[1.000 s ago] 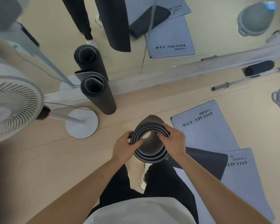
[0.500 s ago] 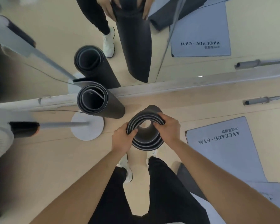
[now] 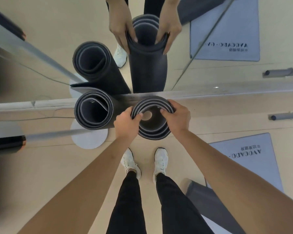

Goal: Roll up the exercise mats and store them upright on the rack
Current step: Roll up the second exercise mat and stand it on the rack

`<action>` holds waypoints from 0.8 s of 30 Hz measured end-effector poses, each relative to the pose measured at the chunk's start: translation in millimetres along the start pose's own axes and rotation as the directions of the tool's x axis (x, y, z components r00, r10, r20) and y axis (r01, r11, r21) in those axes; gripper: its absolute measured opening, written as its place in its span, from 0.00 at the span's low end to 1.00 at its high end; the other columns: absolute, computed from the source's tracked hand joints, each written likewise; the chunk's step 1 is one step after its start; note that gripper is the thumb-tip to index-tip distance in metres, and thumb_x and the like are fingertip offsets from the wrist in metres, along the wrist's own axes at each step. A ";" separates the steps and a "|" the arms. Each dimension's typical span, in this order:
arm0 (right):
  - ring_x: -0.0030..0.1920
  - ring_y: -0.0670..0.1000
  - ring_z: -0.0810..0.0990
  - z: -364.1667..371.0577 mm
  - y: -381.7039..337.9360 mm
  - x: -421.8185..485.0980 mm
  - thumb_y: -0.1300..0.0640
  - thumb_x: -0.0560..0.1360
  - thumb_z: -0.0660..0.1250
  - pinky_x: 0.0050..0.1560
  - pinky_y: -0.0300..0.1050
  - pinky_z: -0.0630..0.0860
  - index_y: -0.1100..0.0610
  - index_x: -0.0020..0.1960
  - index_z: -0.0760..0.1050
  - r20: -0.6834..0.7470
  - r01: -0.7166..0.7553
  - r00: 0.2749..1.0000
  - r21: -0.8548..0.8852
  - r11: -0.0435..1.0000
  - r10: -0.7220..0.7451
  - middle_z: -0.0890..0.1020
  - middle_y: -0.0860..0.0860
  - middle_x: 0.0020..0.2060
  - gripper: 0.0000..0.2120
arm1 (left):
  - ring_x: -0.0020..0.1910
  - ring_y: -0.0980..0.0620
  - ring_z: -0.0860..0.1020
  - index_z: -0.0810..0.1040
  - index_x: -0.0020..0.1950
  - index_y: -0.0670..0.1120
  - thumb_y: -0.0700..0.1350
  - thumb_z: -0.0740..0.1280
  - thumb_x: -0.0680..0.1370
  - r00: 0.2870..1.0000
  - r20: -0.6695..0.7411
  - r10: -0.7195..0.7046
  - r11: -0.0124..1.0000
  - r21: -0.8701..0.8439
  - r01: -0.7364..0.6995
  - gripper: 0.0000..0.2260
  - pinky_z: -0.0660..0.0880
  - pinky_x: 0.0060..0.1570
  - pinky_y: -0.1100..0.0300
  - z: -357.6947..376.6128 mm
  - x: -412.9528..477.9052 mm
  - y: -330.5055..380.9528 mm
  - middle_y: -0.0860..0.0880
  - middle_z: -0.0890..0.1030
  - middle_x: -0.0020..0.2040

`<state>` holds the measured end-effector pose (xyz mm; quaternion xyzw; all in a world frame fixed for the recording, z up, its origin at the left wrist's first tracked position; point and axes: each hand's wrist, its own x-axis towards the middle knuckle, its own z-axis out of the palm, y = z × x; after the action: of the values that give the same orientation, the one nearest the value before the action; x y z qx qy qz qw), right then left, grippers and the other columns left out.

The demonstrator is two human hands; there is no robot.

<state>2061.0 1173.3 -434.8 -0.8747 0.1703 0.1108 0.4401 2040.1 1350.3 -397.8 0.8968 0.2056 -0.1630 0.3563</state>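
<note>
By mirror (image 3: 57,17), left hand (image 3: 127,123), right hand (image 3: 177,116) pinch rolled mat (image 3: 152,134), seemingly upright.

Both hands, left (image 3: 126,124) and right (image 3: 177,118), grip the top rim of an upright rolled mat (image 3: 152,132), just right of another roll (image 3: 93,110) by the mirror (image 3: 41,39).

We are in a gym studio: a wall mirror (image 3: 41,39) meets the pale floor (image 3: 57,166), a flat mat (image 3: 243,157) is printed AVOCADO, rolled mats (image 3: 93,114) stand upright, and a metal bar (image 3: 284,116) lies near.
</note>
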 end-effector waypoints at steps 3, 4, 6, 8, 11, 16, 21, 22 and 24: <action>0.49 0.48 0.84 14.3 2.3 17.2 0.49 0.73 0.76 0.56 0.49 0.82 0.49 0.64 0.80 0.048 -0.062 0.997 0.044 0.997 0.060 0.86 0.45 0.50 0.20 | 0.50 0.48 0.79 0.80 0.64 0.46 0.49 0.66 0.83 0.996 -0.050 -0.076 0.997 -0.034 0.074 0.13 0.71 0.51 0.56 7.2 19.9 -6.2 0.50 0.83 0.49; 0.51 0.48 0.84 19.3 6.5 21.7 0.48 0.73 0.76 0.58 0.50 0.81 0.50 0.64 0.80 0.091 -0.078 0.993 0.057 0.995 0.073 0.86 0.45 0.50 0.21 | 0.52 0.47 0.80 0.80 0.64 0.46 0.50 0.66 0.83 0.993 -0.060 -0.106 0.994 -0.035 0.104 0.13 0.71 0.51 0.55 10.0 25.6 -9.8 0.48 0.84 0.51; 0.51 0.47 0.83 27.3 14.6 27.8 0.45 0.73 0.74 0.58 0.53 0.81 0.50 0.63 0.80 0.158 -0.087 0.985 0.084 0.993 0.073 0.85 0.45 0.50 0.21 | 0.49 0.46 0.80 0.80 0.62 0.46 0.53 0.65 0.83 0.985 -0.091 -0.146 0.989 -0.045 0.142 0.13 0.70 0.49 0.55 15.0 35.2 -16.3 0.49 0.83 0.47; 0.51 0.46 0.83 31.6 18.4 32.0 0.45 0.75 0.73 0.58 0.52 0.81 0.50 0.65 0.79 0.165 -0.079 0.984 0.114 0.990 0.059 0.85 0.44 0.50 0.20 | 0.41 0.50 0.78 0.81 0.54 0.47 0.55 0.66 0.82 0.974 -0.114 -0.194 0.976 -0.119 0.180 0.12 0.72 0.47 0.55 18.5 40.0 -19.9 0.52 0.79 0.39; 0.53 0.42 0.81 31.0 17.1 35.0 0.47 0.76 0.72 0.61 0.48 0.79 0.50 0.67 0.77 0.196 -0.092 0.979 0.178 0.980 0.056 0.83 0.42 0.52 0.20 | 0.36 0.53 0.75 0.79 0.45 0.47 0.56 0.70 0.79 0.954 -0.086 -0.287 0.923 -0.292 0.251 0.12 0.76 0.45 0.53 23.9 32.5 -26.4 0.53 0.77 0.34; 0.74 0.47 0.68 27.6 17.8 35.3 0.42 0.76 0.72 0.74 0.51 0.67 0.47 0.80 0.60 0.327 -0.106 0.944 0.193 0.975 0.038 0.69 0.46 0.75 0.38 | 0.46 0.49 0.86 0.77 0.66 0.50 0.52 0.74 0.77 0.835 0.311 -0.454 0.512 -0.675 0.531 0.18 0.84 0.47 0.52 35.4 5.0 -38.7 0.52 0.82 0.56; 0.80 0.53 0.57 24.0 13.5 29.7 0.44 0.69 0.80 0.77 0.57 0.62 0.46 0.82 0.42 0.285 -0.289 0.932 0.207 0.935 0.225 0.54 0.48 0.82 0.57 | 0.44 0.49 0.87 0.74 0.70 0.44 0.47 0.73 0.79 0.819 0.388 -0.423 0.358 -0.759 0.544 0.21 0.84 0.48 0.43 34.6 13.4 -30.5 0.44 0.80 0.65; 0.79 0.55 0.61 24.2 13.7 26.1 0.46 0.68 0.81 0.75 0.59 0.66 0.46 0.82 0.44 0.286 -0.355 0.915 0.233 0.905 0.285 0.57 0.49 0.81 0.57 | 0.45 0.46 0.87 0.74 0.69 0.43 0.47 0.72 0.79 0.814 0.384 -0.435 0.373 -0.746 0.551 0.20 0.85 0.47 0.44 34.7 15.7 -28.5 0.43 0.80 0.65; 0.67 0.56 0.76 25.6 15.4 17.0 0.53 0.69 0.79 0.61 0.63 0.79 0.45 0.77 0.60 0.307 -0.439 0.885 0.303 0.846 0.350 0.74 0.50 0.69 0.44 | 0.48 0.41 0.86 0.75 0.66 0.41 0.46 0.69 0.80 0.821 0.343 -0.456 0.465 -0.695 0.549 0.16 0.85 0.42 0.46 36.8 18.1 -24.7 0.41 0.81 0.61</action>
<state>2069.5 1182.0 -467.1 -0.7033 0.3108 0.2707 0.5792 2038.4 1345.2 -445.3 0.5450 0.4893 -0.2052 0.6492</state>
